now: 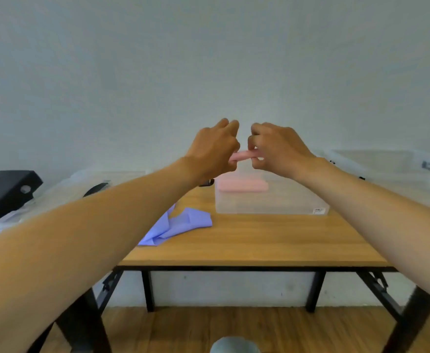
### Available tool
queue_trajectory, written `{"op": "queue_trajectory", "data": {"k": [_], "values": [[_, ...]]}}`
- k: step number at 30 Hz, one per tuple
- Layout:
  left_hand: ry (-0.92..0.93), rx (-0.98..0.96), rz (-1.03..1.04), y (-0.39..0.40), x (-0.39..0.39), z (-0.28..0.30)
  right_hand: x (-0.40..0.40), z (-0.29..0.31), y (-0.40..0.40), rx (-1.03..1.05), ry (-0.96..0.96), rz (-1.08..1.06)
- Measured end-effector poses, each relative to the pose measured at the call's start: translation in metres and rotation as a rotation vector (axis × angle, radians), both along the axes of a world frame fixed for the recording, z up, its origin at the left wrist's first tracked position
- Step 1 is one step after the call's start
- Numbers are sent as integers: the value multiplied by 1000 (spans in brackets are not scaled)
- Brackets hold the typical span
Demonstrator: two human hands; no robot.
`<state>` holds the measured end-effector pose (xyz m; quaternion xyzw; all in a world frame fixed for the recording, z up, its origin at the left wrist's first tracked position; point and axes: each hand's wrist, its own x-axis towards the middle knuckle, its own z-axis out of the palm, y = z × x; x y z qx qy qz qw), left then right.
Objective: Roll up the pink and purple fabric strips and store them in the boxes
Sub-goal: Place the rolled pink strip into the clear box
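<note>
Both my hands are raised above the clear plastic box (pixel 272 203) on the wooden table. My left hand (pixel 212 149) and my right hand (pixel 278 149) each grip one end of a rolled pink fabric strip (pixel 241 156) held level between them. Inside the box lies another pink roll (pixel 243 186) against the far wall. Purple fabric strips (pixel 180 225) lie crumpled and flat on the table to the left of the box, partly hidden by my left forearm.
The wooden table (pixel 259 243) has black folding legs and stands against a pale wall. More clear containers sit at the right (pixel 387 169) and at the left (pixel 63 187). A black object (pixel 2 192) is at the far left.
</note>
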<state>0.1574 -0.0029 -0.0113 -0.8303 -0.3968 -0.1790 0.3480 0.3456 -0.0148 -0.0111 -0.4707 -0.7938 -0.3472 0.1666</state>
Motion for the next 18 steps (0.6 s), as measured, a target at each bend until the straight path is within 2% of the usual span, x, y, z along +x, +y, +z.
{"op": "queue_trajectory", "data": {"k": [3, 6, 10, 13, 15, 18], "values": [[53, -100, 100, 35, 21, 5, 6, 1, 37, -83, -74, -108], [112, -223, 158, 63, 43, -4, 16, -3, 68, -256, -43, -161], [76, -479, 124, 95, 60, -20, 27, -14, 102, -534, -23, -189], [90, -661, 96, 109, 66, -20, 23, -17, 120, -748, -32, -288], [169, -699, 141, 118, 68, -23, 18, -20, 131, -858, -58, -337], [264, -712, 248, 133, 68, -29, 13, -26, 143, -899, -180, -366]]}}
